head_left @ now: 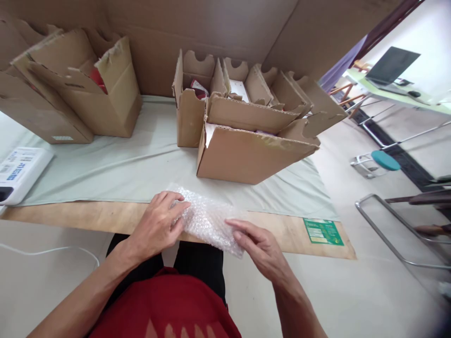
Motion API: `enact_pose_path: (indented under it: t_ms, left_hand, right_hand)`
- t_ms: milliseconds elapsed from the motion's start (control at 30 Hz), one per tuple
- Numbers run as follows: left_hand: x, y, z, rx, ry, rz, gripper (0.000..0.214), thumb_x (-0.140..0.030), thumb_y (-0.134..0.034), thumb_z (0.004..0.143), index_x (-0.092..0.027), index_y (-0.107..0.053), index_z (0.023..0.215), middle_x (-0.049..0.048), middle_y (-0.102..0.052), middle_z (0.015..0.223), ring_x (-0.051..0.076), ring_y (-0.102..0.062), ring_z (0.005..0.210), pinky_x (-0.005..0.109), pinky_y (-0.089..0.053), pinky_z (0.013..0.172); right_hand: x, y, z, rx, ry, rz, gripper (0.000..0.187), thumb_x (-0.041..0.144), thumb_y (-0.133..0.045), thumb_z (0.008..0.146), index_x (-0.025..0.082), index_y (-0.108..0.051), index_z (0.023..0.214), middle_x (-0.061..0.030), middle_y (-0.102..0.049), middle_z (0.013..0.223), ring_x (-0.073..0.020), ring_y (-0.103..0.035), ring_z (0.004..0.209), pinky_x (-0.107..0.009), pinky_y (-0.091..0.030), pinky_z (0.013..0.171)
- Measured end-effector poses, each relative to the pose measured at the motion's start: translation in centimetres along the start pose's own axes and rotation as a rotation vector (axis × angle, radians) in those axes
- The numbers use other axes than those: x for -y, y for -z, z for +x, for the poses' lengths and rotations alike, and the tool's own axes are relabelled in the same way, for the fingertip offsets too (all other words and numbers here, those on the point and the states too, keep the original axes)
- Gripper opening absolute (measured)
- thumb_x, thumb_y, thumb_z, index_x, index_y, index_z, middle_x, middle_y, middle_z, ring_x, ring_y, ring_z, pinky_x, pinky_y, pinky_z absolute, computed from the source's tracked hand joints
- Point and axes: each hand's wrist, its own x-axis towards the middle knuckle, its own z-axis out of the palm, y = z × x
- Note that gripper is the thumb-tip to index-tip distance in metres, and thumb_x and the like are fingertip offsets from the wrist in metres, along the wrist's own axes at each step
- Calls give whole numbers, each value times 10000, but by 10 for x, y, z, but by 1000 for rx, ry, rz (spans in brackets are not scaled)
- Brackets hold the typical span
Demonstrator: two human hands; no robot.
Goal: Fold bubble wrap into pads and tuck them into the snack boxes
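Note:
A clear bubble wrap sheet (207,217) lies at the table's front edge, slanting down to the right. My left hand (162,219) grips its left end, thumb below and fingers on top. At the right end, my right hand (255,241) pinches the wrap between thumb and fingers. Whether anything lies inside the wrap I cannot tell. Just behind it stands a long cardboard box (257,155), open at the top, with some contents barely showing.
Several open cardboard bins (192,115) stand behind, and more cardboard boxes (116,98) at the left. A white device (23,173) sits at the left edge. A green label (323,232) lies on the wooden edge. A stool (385,160) and a laptop (392,70) are off to the right.

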Motion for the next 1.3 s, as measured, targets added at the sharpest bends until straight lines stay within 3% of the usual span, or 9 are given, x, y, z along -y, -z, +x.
enact_pose_path:
  t_ms: [167,300,433,533,700,867,967,1100,1300]
  left_hand:
    - [-9,4,-23,80,-50,-27,565,-34,-567,776,-174,-604,1322,164,-503,1477,369,-385,1436,590,-366,1173]
    - [0,-6,-25,-70,3,100,410,-18,-547,864,-176,-670,1223,171,-543,1441,360,-419,1432,582,-422,1145]
    - [17,-8,-17,-192,65,213,384,7,-522,879,-169,-696,1173,184,-564,1425,379,-439,1420,614,-440,1116]
    - [20,-4,-21,-123,114,227,483,21,-521,839,-128,-644,1281,229,-525,1461,417,-406,1437,658,-421,1113]
    - [4,0,-43,-27,-29,12,552,27,-536,803,-161,-618,1315,193,-480,1536,384,-321,1508,631,-343,1188]
    - [4,-7,-46,-189,30,-207,348,-35,-519,893,-189,-674,1164,93,-741,1123,244,-655,1141,463,-477,1070]
    - [10,-6,-37,-212,293,-319,276,-174,-541,953,-192,-667,1198,61,-751,985,203,-692,929,353,-546,863]
    - [15,0,-18,-135,584,-375,475,-290,-529,957,-160,-540,1413,-43,-590,672,152,-585,614,268,-481,617]
    - [23,-8,-7,-152,589,-180,606,-210,-589,874,-208,-468,1468,12,-687,935,142,-601,663,277,-508,697]
  right_hand:
    - [-22,-35,-15,-187,-7,163,166,376,-710,913,272,-820,981,-49,-770,914,-187,-700,799,-250,-576,698]
    - [-30,-67,-20,-280,7,237,195,408,-710,923,264,-811,1006,-60,-771,923,-186,-697,791,-258,-577,721]
    - [-28,-92,-23,-183,-23,292,340,409,-689,934,264,-743,1237,-32,-720,821,-152,-636,691,-250,-541,676]
    - [-24,-102,-25,-16,-35,302,494,379,-685,928,257,-633,1403,-4,-669,773,-144,-596,693,-259,-511,700]
    - [-13,-102,-21,118,-10,325,559,353,-663,935,253,-547,1473,-6,-654,822,-144,-586,724,-267,-496,716]
    - [8,-90,-6,141,111,249,527,263,-656,936,315,-549,1450,-34,-705,1017,-148,-630,820,-272,-538,784]
    - [18,-86,11,84,242,122,620,207,-621,954,368,-434,1523,-46,-702,1222,-151,-642,877,-306,-557,849]
    - [16,-90,38,-23,418,-136,681,163,-595,956,374,-363,1560,-55,-662,1334,-198,-647,1041,-363,-563,901]
    - [2,-99,59,-24,539,-497,473,143,-562,955,226,-536,1420,-124,-637,1333,-281,-595,1173,-464,-537,996]
